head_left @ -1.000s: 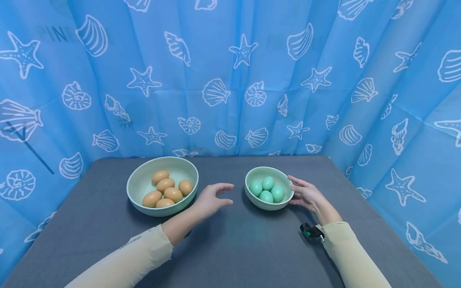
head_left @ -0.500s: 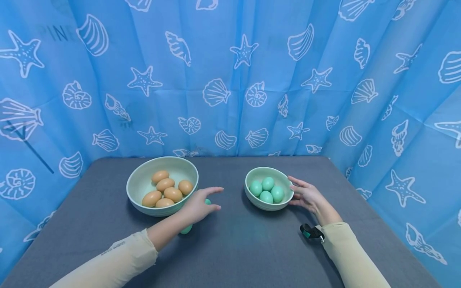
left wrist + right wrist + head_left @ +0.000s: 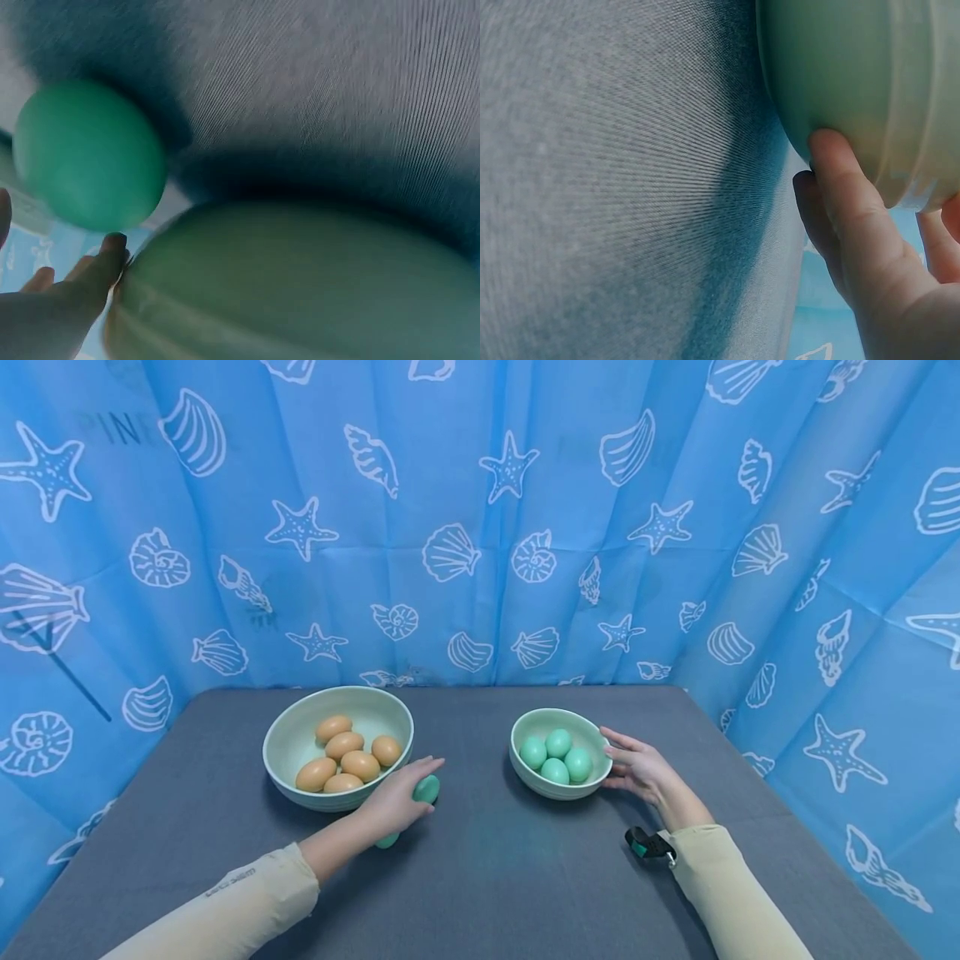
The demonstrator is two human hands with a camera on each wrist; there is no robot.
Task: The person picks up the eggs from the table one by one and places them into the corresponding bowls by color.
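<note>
The left hand (image 3: 393, 802) lies over a green egg (image 3: 427, 789) on the grey table (image 3: 487, 877), just beside the front rim of the large bowl (image 3: 288, 739). Its fingers curve loosely over the egg's top; whether they already pinch it I cannot tell. A second bit of green (image 3: 387, 841) shows under the wrist, too hidden to name. The right hand (image 3: 637, 767) rests with relaxed fingers against the outer wall of the small bowl (image 3: 525, 727), steadying it.

The egg looks light, smooth and rounded, so it is likely to roll or slip from a shallow touch, and it may crack if squeezed. The safest hold is probably around its widest part, thumb against fingertips, with gentle pressure.

The small bowl holds four green eggs (image 3: 556, 757); the large one holds five brown eggs (image 3: 347, 753). A blue curtain with shells (image 3: 480, 527) hangs behind.
</note>
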